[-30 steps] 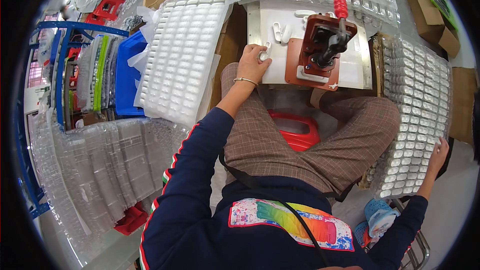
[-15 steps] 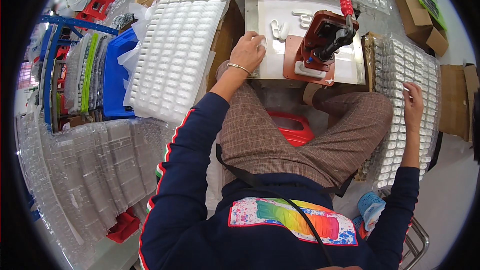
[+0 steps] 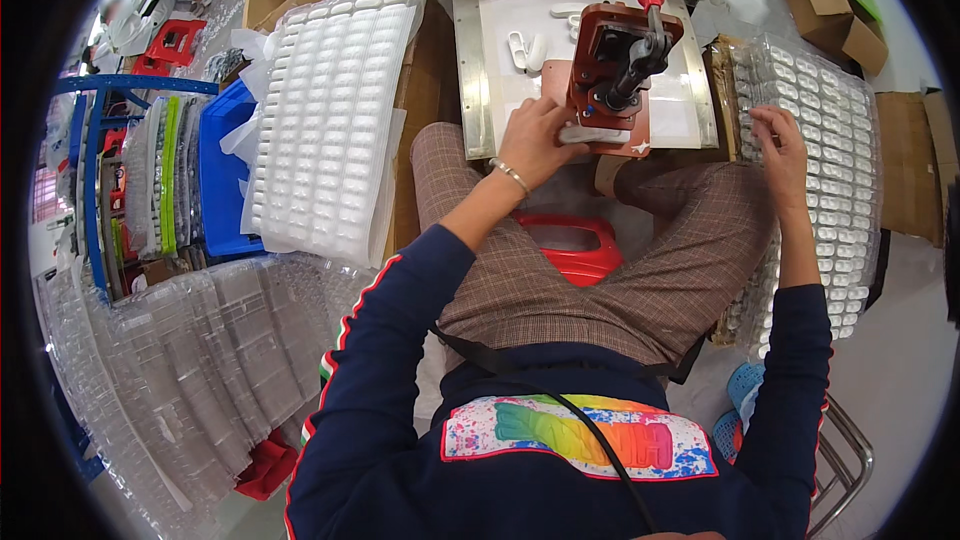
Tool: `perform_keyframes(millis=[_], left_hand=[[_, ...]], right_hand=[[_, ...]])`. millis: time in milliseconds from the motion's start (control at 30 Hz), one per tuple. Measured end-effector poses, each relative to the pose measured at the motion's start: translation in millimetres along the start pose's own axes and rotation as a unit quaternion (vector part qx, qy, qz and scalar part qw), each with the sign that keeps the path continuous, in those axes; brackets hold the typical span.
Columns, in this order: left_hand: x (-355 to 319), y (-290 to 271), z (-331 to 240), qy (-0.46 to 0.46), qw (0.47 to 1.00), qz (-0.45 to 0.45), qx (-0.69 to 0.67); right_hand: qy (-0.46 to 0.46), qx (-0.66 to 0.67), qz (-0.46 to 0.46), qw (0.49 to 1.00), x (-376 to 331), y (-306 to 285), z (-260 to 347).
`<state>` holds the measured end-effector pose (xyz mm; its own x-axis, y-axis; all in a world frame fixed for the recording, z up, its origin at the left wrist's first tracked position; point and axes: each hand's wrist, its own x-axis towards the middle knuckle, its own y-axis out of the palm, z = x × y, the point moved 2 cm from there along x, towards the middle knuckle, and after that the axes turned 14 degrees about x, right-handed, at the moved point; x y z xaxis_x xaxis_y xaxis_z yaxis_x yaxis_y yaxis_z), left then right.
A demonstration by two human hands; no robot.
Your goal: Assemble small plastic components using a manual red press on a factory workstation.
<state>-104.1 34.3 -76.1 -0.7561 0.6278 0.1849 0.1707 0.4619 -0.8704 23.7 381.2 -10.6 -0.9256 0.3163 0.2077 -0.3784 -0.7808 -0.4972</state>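
Observation:
My left hand (image 3: 538,143) is at the near left edge of a red-brown hand press (image 3: 610,65) with a red grip. Its thumb and fingers close around the left end of a long white plastic piece (image 3: 597,135) lying on the press's base. Part of that piece is hidden under the upper plate. My right hand (image 3: 785,155) hovers at the left edge of a stack of clear trays (image 3: 825,170) filled with white oval pieces. Its fingers are loosely bent and apart, with nothing visible in them. Left of the press lie a few loose white pieces (image 3: 526,52) on the white work board (image 3: 500,15).
Filled trays (image 3: 325,110) rise on the left, beside a blue bin (image 3: 225,170). Clear empty trays (image 3: 215,350) are stacked at the lower left. A red stool (image 3: 575,260) shows beneath the board. Cardboard boxes (image 3: 815,0) stand at the back right.
My left hand has moved right, from the board's left edge to the white piece at the press. My right hand has shifted left and away from me. The whole view has shifted slightly.

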Motion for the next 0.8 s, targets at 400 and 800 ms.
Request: perform_keyframes(millis=[400,800], left_hand=[[-2,19,5,-0.038,0.993,-0.099,-0.045],[-15,32,13,-0.033,0.985,-0.134,-0.105]], right_hand=[[0.012,0.095,0.043,0.994,62,57,67],[0.013,0.516,0.283,0.809,114,86,200]])
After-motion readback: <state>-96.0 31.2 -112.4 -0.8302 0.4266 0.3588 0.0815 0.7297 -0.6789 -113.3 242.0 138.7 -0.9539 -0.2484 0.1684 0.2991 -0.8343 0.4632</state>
